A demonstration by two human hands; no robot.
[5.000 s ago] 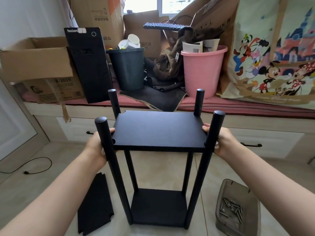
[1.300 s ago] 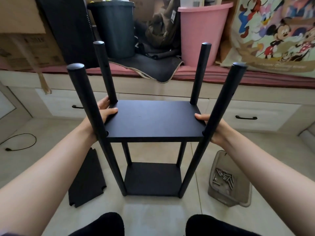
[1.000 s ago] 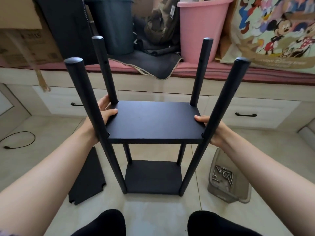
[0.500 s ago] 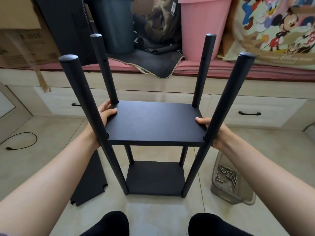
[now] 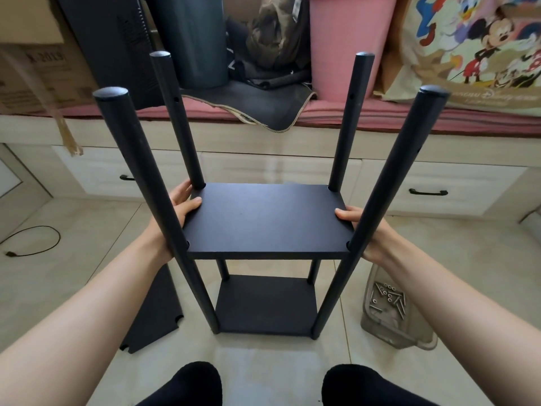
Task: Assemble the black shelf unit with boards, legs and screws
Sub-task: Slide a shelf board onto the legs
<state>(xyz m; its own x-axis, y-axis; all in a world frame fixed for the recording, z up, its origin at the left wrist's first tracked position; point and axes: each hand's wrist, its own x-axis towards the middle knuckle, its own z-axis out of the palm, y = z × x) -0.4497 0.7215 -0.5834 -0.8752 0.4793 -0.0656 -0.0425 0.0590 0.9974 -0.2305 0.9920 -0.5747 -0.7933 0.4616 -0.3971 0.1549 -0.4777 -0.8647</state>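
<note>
While the black shelf unit (image 5: 265, 259) stands upright on the tiled floor (image 5: 58, 276) between my knees, my left hand (image 5: 175, 212) grips the left edge of its middle board (image 5: 265, 221), thumb lying on the top face and fingers (image 5: 183, 190) curled round the side. My right hand (image 5: 367, 230) holds the opposite edge in the same manner, thumb on top, the remaining fingers hidden behind the near right leg (image 5: 389, 200). The near left leg (image 5: 152, 200) crosses in front of my left wrist. Two far legs, left (image 5: 178, 121) and right (image 5: 349, 121), rise above the board, each with a small hole showing near its upper end. The bottom board (image 5: 266, 303) sits at the feet of all four legs. A loose black board (image 5: 155, 309) with notched corners lies flat on the floor just left of the unit. A clear plastic tray (image 5: 392, 332) holding screws (image 5: 388, 297) rests on the floor to the right, near my right forearm. Behind the unit runs a low bench with drawers (image 5: 424, 191), carrying a pink bucket (image 5: 345, 39), a dark bin (image 5: 193, 39) and a cartoon-printed bag (image 5: 474, 48).
</note>
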